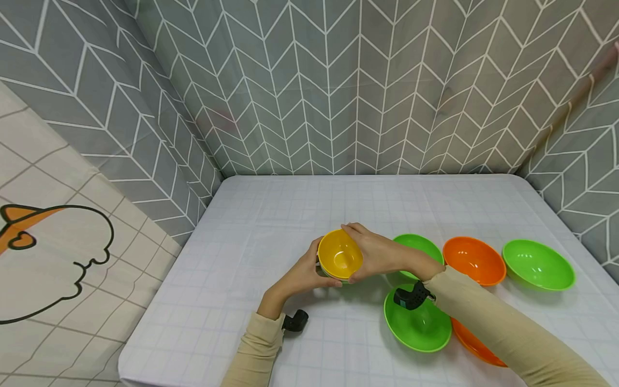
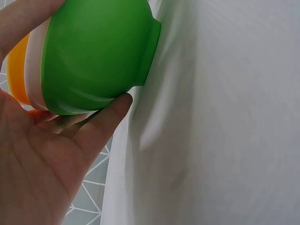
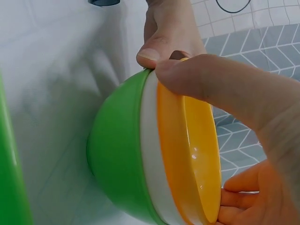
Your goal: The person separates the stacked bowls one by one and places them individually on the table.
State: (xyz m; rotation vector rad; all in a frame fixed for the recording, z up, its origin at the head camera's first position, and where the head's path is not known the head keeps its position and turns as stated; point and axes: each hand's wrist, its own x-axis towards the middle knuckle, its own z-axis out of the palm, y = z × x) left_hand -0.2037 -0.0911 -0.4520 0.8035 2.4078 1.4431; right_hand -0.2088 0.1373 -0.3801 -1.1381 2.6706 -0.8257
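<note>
Both hands are around a small stack of nested bowls above the left-middle of the table. On top is a yellow bowl (image 1: 340, 255). Under it comes a white bowl (image 3: 152, 145), then a green bowl (image 2: 98, 51) on the outside. My left hand (image 1: 307, 271) holds the stack from the left, thumb and fingers spread around its side. From the right, my right hand (image 1: 374, 250) grips the yellow bowl, its thumb (image 3: 201, 77) on the near rim and its fingers on the far rim. The green bowl's foot is close to the tabletop; whether it touches, I cannot tell.
Right of the hands lie larger bowls: a green bowl (image 1: 418, 325) under my right wrist, another green bowl (image 1: 419, 244) behind the forearm, an orange bowl (image 1: 474, 260), a green bowl (image 1: 538, 265) far right, and an orange bowl (image 1: 476, 344) partly hidden by the sleeve.
</note>
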